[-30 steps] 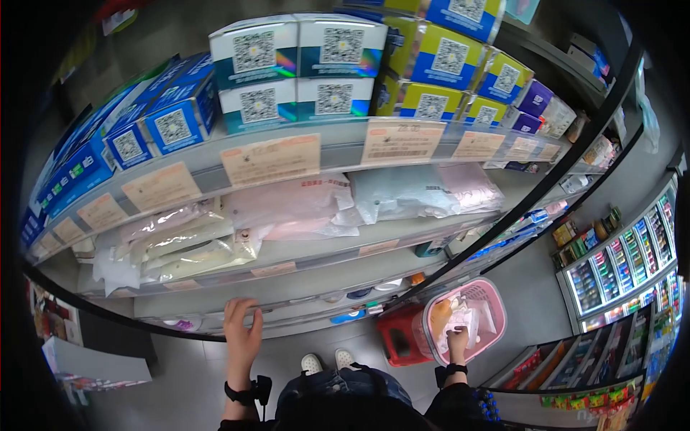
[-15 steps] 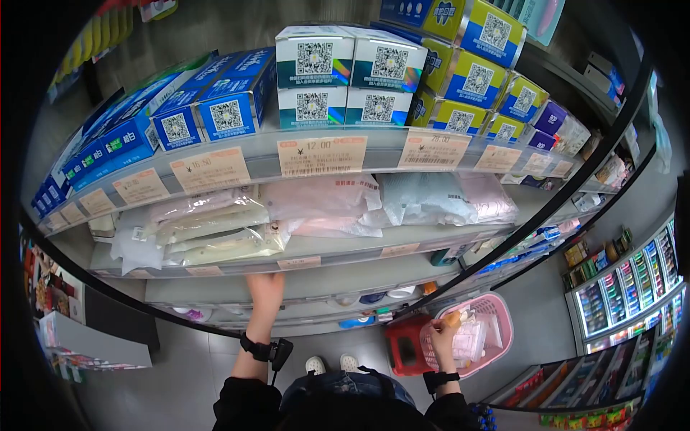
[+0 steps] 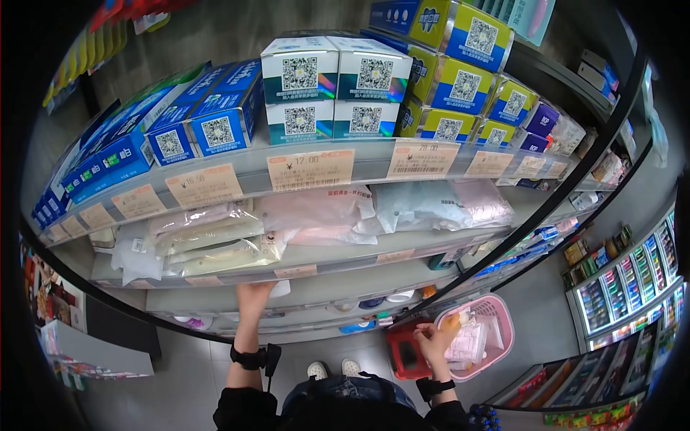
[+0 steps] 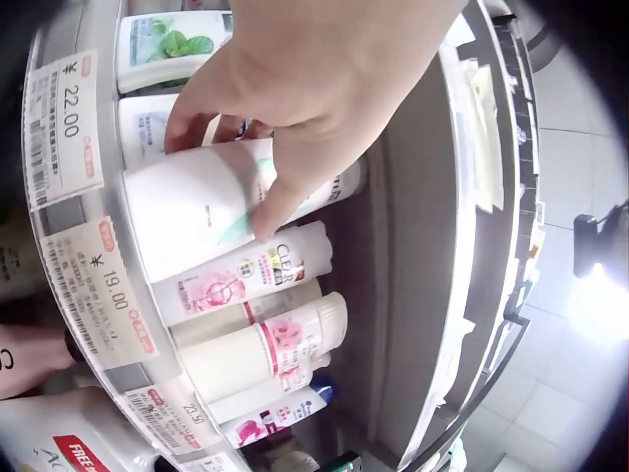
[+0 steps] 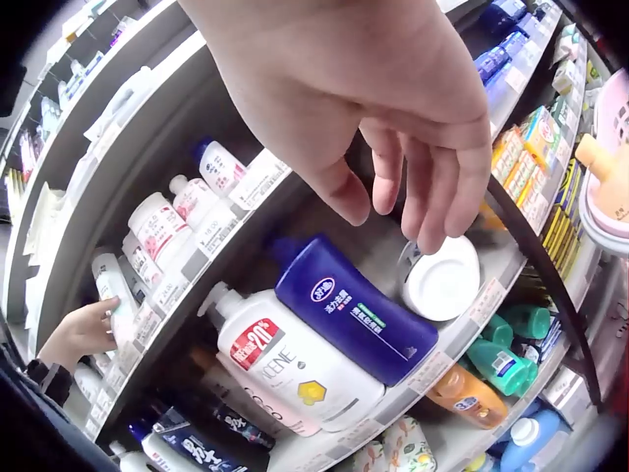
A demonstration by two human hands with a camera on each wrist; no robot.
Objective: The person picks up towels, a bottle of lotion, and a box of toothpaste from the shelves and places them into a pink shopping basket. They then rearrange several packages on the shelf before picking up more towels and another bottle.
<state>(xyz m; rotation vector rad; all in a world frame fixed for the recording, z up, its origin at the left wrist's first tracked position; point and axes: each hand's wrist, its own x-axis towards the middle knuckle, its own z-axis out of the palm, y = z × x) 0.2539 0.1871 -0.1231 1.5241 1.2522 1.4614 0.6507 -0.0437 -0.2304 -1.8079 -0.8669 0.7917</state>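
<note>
My left hand [image 3: 253, 298] reaches in under the shelf of bagged packs. The left wrist view shows its thumb and fingers around a white shampoo bottle [image 4: 192, 208] with a green leaf pattern, whose base faces the shelf edge. Beside it lie a Clear bottle [image 4: 246, 280] and a white bottle with a mint-leaf label [image 4: 167, 44]. At the left rim of a pink basket [image 3: 509, 327] hangs my right hand [image 3: 435, 341], with white packs [image 3: 471, 341] and an orange item [image 3: 451, 321] inside the basket. In the right wrist view its fingers [image 5: 432, 197] droop loosely with nothing between them.
Bagged packs [image 3: 316, 212] and toothpaste boxes [image 3: 298, 75] fill the shelves above. A dark shelf frame [image 3: 496, 244] slants down at the right. A red basket [image 3: 408, 352] stands next to the pink one. Large pump bottles [image 5: 295, 364] line a lower shelf.
My left hand has risen from below into the shelf, and the white bottle now shows in its grip. My right hand has come up and left from inside the pink basket to its rim.
</note>
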